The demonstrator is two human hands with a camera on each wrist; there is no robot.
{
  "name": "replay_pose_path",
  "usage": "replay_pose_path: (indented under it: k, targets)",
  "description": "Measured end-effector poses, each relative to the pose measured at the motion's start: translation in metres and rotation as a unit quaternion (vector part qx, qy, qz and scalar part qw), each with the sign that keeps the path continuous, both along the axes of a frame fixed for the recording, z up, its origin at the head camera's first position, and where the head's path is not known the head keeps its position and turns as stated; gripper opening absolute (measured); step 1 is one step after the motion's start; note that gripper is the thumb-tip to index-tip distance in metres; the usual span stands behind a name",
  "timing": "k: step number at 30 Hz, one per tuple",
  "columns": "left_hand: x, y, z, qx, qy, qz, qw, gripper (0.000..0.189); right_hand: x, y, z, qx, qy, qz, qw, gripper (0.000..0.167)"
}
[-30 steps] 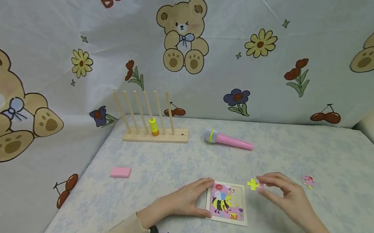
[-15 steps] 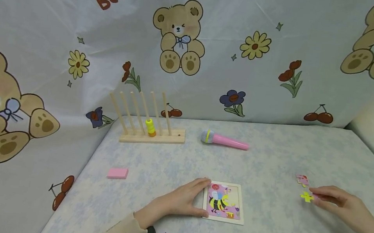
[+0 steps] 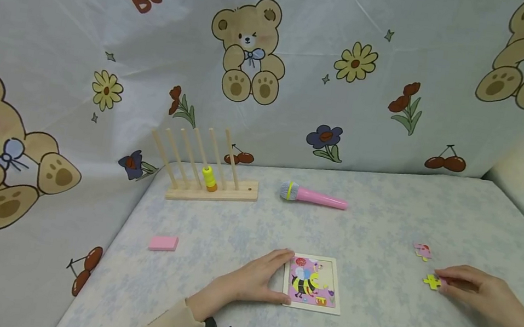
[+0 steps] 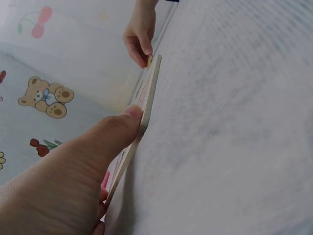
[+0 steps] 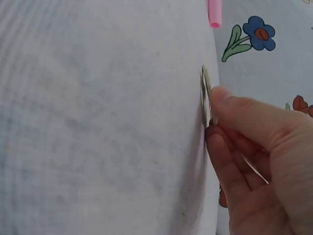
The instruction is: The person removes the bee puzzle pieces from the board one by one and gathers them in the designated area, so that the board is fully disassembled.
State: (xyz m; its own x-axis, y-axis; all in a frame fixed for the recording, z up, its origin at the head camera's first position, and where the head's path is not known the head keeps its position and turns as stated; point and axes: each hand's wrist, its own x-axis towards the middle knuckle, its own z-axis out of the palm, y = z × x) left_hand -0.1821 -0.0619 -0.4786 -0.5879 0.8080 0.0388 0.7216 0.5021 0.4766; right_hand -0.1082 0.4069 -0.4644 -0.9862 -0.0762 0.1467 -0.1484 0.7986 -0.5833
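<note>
1. A yellow-and-pink jigsaw piece point(image 3: 432, 281) is held by the right hand point(image 3: 485, 297), over the right part of the table, well apart from the puzzle tray. It is pinched at one edge between thumb and fingertips, the grip nearly closed. Whether the table is touched by it cannot be told for certain; in the right wrist view it is seen almost edge-on.
2. Risk: with so small an edge gripped, the piece could be twisted or dropped if the pinch were loosened or the table caught.
3. A pink jigsaw piece point(image 3: 422, 251) is noted just beyond it. It could be knocked away, or overlapped, if the held piece were set down carelessly.
4. The bee puzzle tray point(image 3: 312, 307) is steadied at its left side by the left hand point(image 3: 251, 279); the thumb is laid at the near corner, the other fingers at the far one, spread wide along the edge. A bare area is seen at the upper right of the picture.
5. Risk: the tray is held from one side only, so it could be swivelled by a push from the right. Fitted pieces could be lifted if the tray were tilted.
6. The pink toy microphone point(image 3: 322, 198), wooden peg stand point(image 3: 233, 195) and pink block point(image 3: 163, 243) are placed farther out; little interference is expected from them.
</note>
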Motion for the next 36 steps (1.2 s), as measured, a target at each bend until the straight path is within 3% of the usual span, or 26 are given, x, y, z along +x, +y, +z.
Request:
replay_pose_path:
  k: [6,12,15,18,22,25,31,36]
  targets:
    - [-0.001,0.001,0.000,-0.005,-0.001,-0.002,1.0000,0.093,-0.002,0.000,0.005,0.066,0.052,0.026,0.9961,0.030]
    - [-0.002,-0.001,0.003,-0.005,-0.005,0.006,1.0000,0.093,-0.014,-0.030,0.035,-0.005,0.018,0.017,0.9997,0.035]
    - [-0.002,-0.001,0.003,-0.004,-0.008,0.008,0.9999,0.093,-0.016,-0.067,0.049,-0.057,0.028,0.052,0.9966,0.033]
    - [-0.002,-0.001,0.001,-0.003,-0.008,0.006,0.9999,0.093,-0.014,-0.107,0.052,-0.106,0.032,0.117,0.9869,0.032]
    - [-0.001,0.001,-0.002,-0.002,-0.003,0.001,1.0000,0.093,-0.011,-0.147,0.045,-0.142,-0.020,0.186,0.9720,0.038]
    - [-0.002,0.002,-0.002,0.002,0.001,-0.001,1.0000,0.092,-0.012,-0.162,0.033,-0.122,-0.031,0.224,0.9664,0.042]
    - [-0.002,0.002,-0.001,-0.003,0.001,-0.002,1.0000,0.092,-0.010,-0.176,0.005,-0.058,0.066,0.241,0.9667,0.039]
    - [-0.002,0.001,-0.002,-0.007,-0.003,0.002,1.0000,0.093,-0.009,-0.178,-0.008,-0.041,0.144,0.259,0.9543,0.036]
